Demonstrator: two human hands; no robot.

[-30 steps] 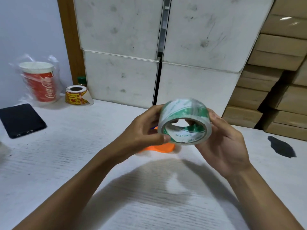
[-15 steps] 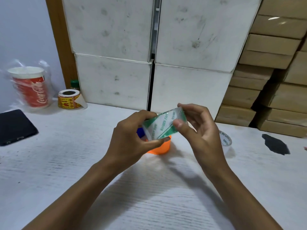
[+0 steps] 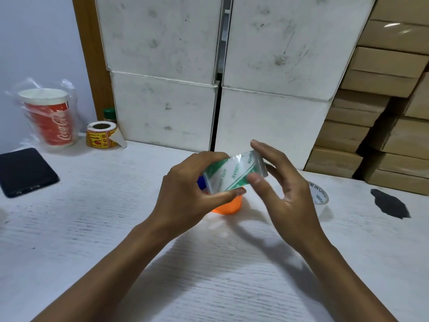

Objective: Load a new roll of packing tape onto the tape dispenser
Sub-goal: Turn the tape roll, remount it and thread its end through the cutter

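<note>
A roll of clear packing tape (image 3: 234, 174) with green print is held edge-on above the white table (image 3: 92, 228). My left hand (image 3: 192, 194) grips its left side, thumb under the lower rim. My right hand (image 3: 283, 194) touches its right side, thumb on the outer face, index finger over the top. Below the roll, mostly hidden by my hands, lies the orange tape dispenser (image 3: 228, 206) with a blue part (image 3: 201, 182).
A second clear tape roll (image 3: 319, 194) lies right of my right hand. A black phone (image 3: 24, 171), a red cup in a plastic bag (image 3: 50, 118) and a yellow label roll (image 3: 102, 135) sit at left. White boxes (image 3: 267, 122) and brown cartons (image 3: 383, 135) stand behind.
The roll was turned from facing me with its open core to edge-on. Both hands stayed on it, and my view shifted slightly.
</note>
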